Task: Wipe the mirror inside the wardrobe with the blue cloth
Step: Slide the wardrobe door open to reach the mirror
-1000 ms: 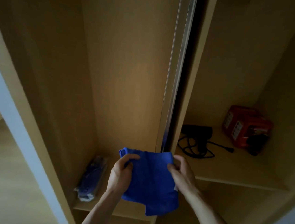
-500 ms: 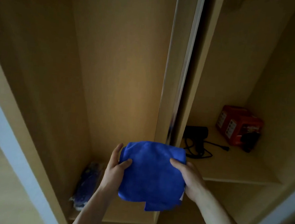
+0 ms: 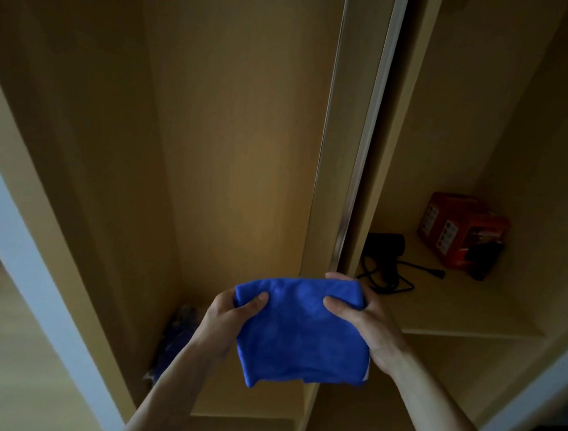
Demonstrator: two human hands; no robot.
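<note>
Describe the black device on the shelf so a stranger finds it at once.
In the wardrobe, look at the right compartment's shelf. The black device lies at the shelf's left end. Unlike the red box to its right, it trails a cord.

No legible text; white labels (image 3: 448, 233) on the red box (image 3: 474, 220) too blurred

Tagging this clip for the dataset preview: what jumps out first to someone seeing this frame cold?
The bright blue cloth stands out, held low in the middle by the left hand and right hand, each gripping an upper corner. Behind it, a shiny metal strip runs up between the two wooden wardrobe compartments. On the right shelf sit a red box and a black corded device.
</note>
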